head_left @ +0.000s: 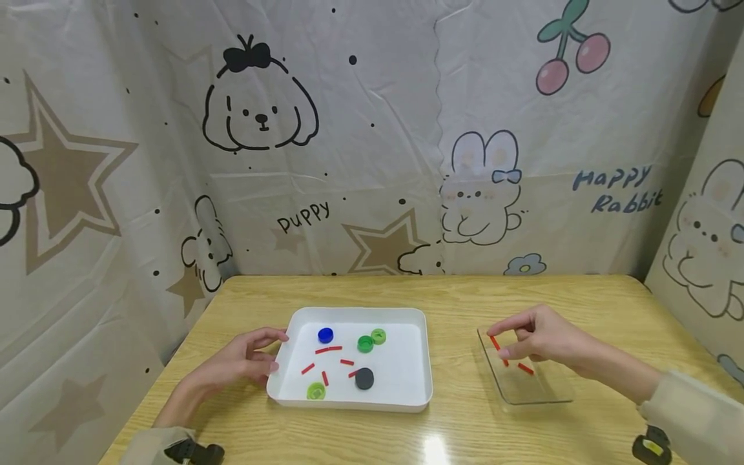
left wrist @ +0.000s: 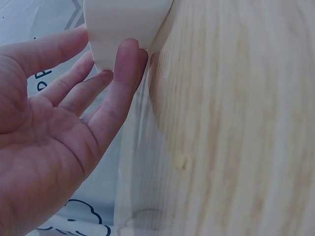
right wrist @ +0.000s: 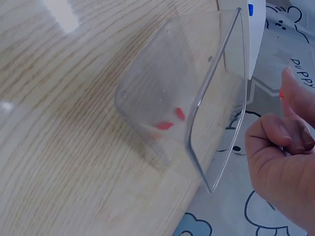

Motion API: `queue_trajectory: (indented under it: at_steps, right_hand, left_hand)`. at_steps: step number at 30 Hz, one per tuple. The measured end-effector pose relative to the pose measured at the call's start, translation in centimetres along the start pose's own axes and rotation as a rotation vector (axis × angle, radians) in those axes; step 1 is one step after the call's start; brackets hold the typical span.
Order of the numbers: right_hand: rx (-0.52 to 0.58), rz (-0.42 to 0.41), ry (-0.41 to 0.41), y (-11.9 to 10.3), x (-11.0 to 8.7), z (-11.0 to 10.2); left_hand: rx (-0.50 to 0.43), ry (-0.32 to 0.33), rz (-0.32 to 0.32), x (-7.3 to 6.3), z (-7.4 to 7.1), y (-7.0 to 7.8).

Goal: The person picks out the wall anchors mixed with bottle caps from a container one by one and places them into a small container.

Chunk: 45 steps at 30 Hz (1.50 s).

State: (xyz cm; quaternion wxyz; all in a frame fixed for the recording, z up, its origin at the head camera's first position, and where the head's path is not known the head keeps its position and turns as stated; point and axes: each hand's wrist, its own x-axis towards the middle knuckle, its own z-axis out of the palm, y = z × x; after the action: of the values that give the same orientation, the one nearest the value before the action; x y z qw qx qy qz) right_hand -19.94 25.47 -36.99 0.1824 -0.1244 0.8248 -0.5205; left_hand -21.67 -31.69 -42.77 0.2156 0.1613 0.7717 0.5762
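Note:
My right hand [head_left: 537, 339] pinches a small red stick [head_left: 494, 343] between thumb and index finger, above the left part of a clear box [head_left: 535, 394]. Two more red sticks [right wrist: 165, 126] lie inside that box. In the right wrist view the other fingers are curled in, and only a bit of the held stick shows. At the left end of a white tray [head_left: 401, 381], my left hand [head_left: 235, 361] touches the outer wall with extended fingers. The tray holds several red sticks [head_left: 347, 362], a blue cap [head_left: 325, 335], green caps [head_left: 365, 343] and a black disc [head_left: 364, 378].
Both containers stand on a wood-grain table [head_left: 459, 303], with a strip of tabletop between them. A printed cloth [head_left: 372, 161] hangs behind and at the sides. Wrist cameras [head_left: 652, 445] sit by both sleeves.

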Motion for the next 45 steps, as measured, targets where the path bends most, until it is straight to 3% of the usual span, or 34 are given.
queue_trajectory:
  at_steps: [18, 45]
  right_hand:
    - [0.04, 0.025, 0.011, 1.2, 0.2, -0.5]
    - [0.003, 0.08, 0.024, 1.1, 0.8, 0.2]
  left_hand:
    - [0.008, 0.007, -0.008, 0.0, -0.1, -0.1]
    - [0.008, -0.003, 0.008, 0.0, -0.2, -0.3]
